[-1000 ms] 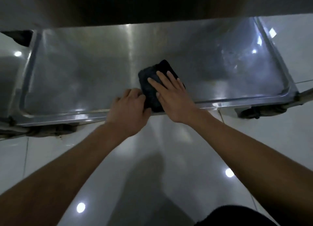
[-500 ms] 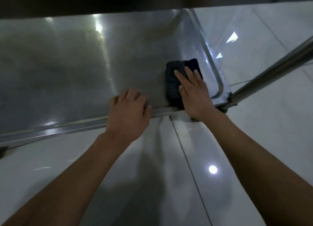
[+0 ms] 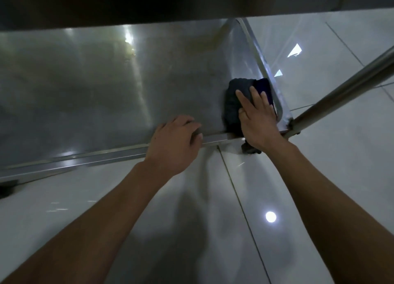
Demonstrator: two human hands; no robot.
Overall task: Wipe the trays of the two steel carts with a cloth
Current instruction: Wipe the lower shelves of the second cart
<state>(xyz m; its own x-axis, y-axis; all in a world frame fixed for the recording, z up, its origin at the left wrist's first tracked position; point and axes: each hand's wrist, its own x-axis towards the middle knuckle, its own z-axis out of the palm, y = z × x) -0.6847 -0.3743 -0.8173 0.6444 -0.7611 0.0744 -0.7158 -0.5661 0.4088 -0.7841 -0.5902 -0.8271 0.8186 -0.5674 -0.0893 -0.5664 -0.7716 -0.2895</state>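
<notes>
- Your right hand (image 3: 259, 121) presses the dark cloth (image 3: 236, 101) flat into the near right corner of the lower steel tray (image 3: 106, 87), fingers straight and spread on top of it rather than curled round it.
- A second ago the cloth sat near the middle of the front edge; half a second ago it was already close to the right rim. It now lies hard against that rim, so the sweep along the front has reached its end.
- Your left hand (image 3: 175, 142) holds the tray's front lip (image 3: 119, 153), fingers curled over the edge and thumb on the outside, in the same grip as in both earlier pictures, apparently steadying the cart.
- Your view has swung right with the cloth: the cart's corner post (image 3: 341, 92) now cuts across the right side, and the tray's left end, visible a second ago, is out of sight.
- A yellowish smear (image 3: 204, 44) shows at the far right of the tray, under the shadow of the shelf above (image 3: 149, 4); that back area looks not yet wiped.
- Judging from this, the front strip of this tray is done and the deeper part remains. Only this one cart is in view.
- The glossy tiled floor (image 3: 319, 177) lies below your arms.
</notes>
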